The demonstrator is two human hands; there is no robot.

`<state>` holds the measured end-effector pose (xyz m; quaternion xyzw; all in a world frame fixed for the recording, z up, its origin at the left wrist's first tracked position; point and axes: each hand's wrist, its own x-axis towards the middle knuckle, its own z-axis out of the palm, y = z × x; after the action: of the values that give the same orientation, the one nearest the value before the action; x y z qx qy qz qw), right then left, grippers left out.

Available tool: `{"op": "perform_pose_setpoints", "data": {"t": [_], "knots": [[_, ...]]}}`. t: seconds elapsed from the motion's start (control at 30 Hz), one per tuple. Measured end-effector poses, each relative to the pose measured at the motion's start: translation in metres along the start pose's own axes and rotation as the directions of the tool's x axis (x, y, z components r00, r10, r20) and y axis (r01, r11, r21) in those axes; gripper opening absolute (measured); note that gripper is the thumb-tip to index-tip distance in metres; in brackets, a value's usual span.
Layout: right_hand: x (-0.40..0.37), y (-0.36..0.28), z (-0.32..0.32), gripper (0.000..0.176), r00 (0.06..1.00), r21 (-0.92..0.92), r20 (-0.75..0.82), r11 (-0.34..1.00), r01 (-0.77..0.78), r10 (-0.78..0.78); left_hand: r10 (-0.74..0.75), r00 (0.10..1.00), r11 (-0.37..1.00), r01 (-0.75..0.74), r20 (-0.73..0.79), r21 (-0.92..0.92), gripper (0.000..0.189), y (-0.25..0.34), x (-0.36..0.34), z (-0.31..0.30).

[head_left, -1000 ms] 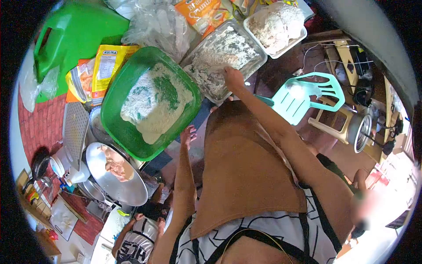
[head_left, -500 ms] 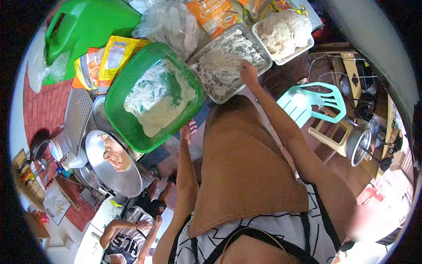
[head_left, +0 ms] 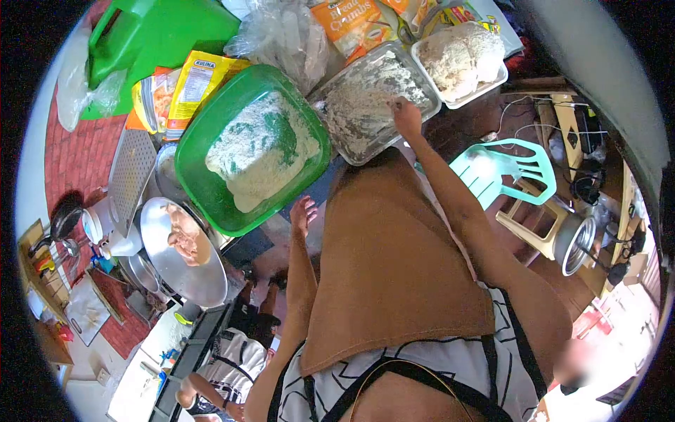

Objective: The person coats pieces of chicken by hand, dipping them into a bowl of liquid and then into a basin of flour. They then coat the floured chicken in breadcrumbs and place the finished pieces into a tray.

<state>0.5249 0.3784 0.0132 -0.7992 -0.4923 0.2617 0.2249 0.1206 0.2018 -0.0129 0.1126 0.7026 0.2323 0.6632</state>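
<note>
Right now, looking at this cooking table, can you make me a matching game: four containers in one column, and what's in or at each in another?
1. green basin
2. metal tray
3. white tray
4. round metal plate

A. carries pinkish meat
B. right hand reaches into its floury coating
C. piled with pale coated lumps
D. filled with crumb mix, nearest the open left hand

Pairs: 1-D, 2-B, 3-C, 4-A.
</note>
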Motion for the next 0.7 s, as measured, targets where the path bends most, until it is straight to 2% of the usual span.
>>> {"op": "perform_pose_setpoints", "data": {"t": [0.17,0.27,0.33,0.47,0.53,0.57,0.6,0.63,0.67,0.7], "knots": [[0.004,-0.001,0.0,0.02,1.0,-0.063,0.002,0.998,0.012,-0.012,-0.023,0.999,0.999,0.022,-0.031,-0.028,0.035,0.001,-0.001,-0.003],[0.007,-0.002,0.002,0.021,0.997,-0.092,-0.069,0.995,-0.029,0.023,-0.029,0.999,0.997,0.027,-0.037,-0.066,0.034,0.001,-0.002,-0.005],[0.009,-0.004,-0.003,0.025,0.997,-0.082,0.025,0.994,-0.067,0.069,-0.028,0.999,0.998,0.025,-0.044,-0.064,0.034,0.0,0.001,-0.008],[0.004,-0.009,-0.006,0.032,0.998,-0.021,0.047,0.999,-0.029,0.03,0.003,1.0,0.997,-0.005,-0.028,-0.078,0.033,-0.003,0.001,-0.013],[-0.001,-0.005,0.001,0.034,0.988,-0.068,0.01,0.986,0.153,-0.153,0.008,1.0,0.996,-0.009,-0.012,-0.09,0.034,-0.004,0.002,-0.015],[-0.007,-0.004,0.007,0.034,0.988,-0.067,0.014,0.986,0.154,-0.153,0.006,1.0,0.996,-0.007,-0.016,-0.092,0.034,-0.006,0.003,-0.016],[-0.016,0.004,0.02,0.037,0.915,-0.134,0.028,0.906,0.402,-0.402,0.007,1.0,0.996,-0.008,-0.02,-0.086,0.034,-0.007,0.003,-0.016],[-0.024,0.003,0.024,0.039,0.781,-0.195,0.057,0.76,0.62,-0.622,0.007,1.0,0.997,-0.009,-0.025,-0.08,0.034,-0.008,0.002,-0.015],[-0.031,0.001,0.028,0.039,0.781,-0.192,0.06,0.76,0.621,-0.622,0.004,1.0,0.997,-0.007,-0.028,-0.081,0.034,-0.008,0.001,-0.015],[-0.039,-0.01,0.028,0.045,0.758,-0.23,0.367,0.737,0.636,-0.539,-0.002,1.0,0.997,-0.001,-0.028,-0.073,0.034,-0.008,0.0,-0.015]]}}
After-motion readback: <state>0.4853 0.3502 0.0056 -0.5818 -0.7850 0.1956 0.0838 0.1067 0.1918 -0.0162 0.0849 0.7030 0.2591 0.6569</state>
